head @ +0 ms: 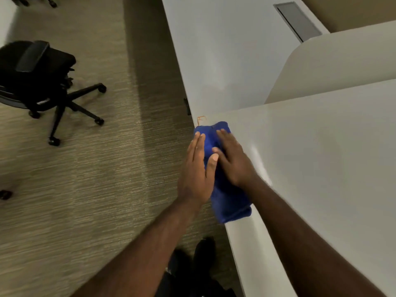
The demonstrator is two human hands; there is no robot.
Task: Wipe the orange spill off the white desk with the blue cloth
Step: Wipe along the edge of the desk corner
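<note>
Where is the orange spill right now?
In the head view, the thin orange spill sits at the white desk's left corner edge, just beyond the folded blue cloth, uncovered.

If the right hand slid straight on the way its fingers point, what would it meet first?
Probably the orange spill at the desk corner, just past the blue cloth under the right hand. Beyond that lies the desk edge.

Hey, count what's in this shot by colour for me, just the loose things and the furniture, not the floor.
Blue: 1, the cloth
Orange: 1, the spill
White: 1, the desk
Black: 1, the office chair
Total: 4
</note>
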